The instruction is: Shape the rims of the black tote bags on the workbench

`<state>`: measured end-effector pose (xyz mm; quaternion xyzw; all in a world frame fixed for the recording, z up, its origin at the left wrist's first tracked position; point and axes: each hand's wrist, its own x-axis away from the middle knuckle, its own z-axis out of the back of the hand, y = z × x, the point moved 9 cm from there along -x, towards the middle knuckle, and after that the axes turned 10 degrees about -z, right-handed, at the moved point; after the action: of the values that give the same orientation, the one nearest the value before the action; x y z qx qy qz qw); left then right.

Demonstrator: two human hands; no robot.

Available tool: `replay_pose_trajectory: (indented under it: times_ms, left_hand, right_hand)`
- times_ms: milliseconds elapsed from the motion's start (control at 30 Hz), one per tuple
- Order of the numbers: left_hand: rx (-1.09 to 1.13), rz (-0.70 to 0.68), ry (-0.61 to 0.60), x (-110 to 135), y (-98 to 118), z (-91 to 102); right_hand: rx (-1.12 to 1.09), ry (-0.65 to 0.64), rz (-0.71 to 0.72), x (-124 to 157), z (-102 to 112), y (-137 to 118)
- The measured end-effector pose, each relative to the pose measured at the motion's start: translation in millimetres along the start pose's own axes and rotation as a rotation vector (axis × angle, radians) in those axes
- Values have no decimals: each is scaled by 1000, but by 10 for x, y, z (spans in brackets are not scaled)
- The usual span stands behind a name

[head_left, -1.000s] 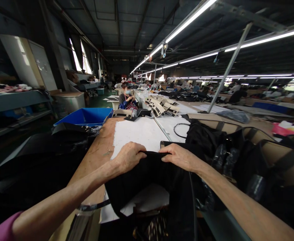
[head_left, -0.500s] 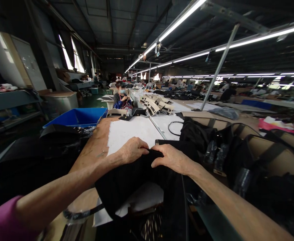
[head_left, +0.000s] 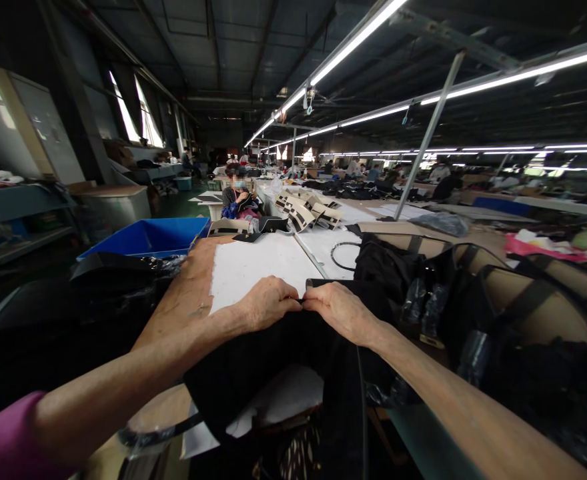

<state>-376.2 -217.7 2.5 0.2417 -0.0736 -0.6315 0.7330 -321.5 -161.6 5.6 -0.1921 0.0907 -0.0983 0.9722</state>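
My left hand (head_left: pixel 272 304) is closed, its thumb and fingers pinching the upper edge of a black fabric bag (head_left: pixel 258 360). Right beside it, my right hand (head_left: pixel 342 311) pinches the same edge, the fingertips of both hands almost meeting. The bag hangs down from the hands over the table's near edge. A dark cord-like trim runs down its right side. At the lower left, a curved handle (head_left: pixel 161 432) wrapped in clear plastic shows beside the bag. What lies between my fingertips is too small to make out.
A white sheet (head_left: pixel 253 267) covers part of the brown tabletop (head_left: pixel 173 300). Several black bags with beige linings (head_left: pixel 538 307) crowd the right. A blue bin (head_left: pixel 148 237) stands at the left. Beige and black pieces (head_left: pixel 306 208) lie ahead, near a seated person (head_left: pixel 238 197).
My right hand has moved slightly left, its thumb and fingers closing on the bag's edge against my left hand. The view has shifted a little.
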Motion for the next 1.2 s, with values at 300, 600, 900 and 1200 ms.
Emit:
replay_pose_trajectory:
  times_ms: [300, 600, 900, 1200]
  left_hand:
    - [-329, 37, 15, -15, 53, 82]
    - [-200, 429, 106, 528, -547, 608]
    - [-152, 498, 155, 1079, -650, 477]
    - [-580, 121, 347, 780, -45, 608]
  right_hand:
    - [76, -135, -219, 148, -89, 255]
    - [148, -70, -510, 323, 114, 707]
    - [-353, 58, -245, 528, -93, 821]
    - [-416, 71, -248, 668, -189, 677]
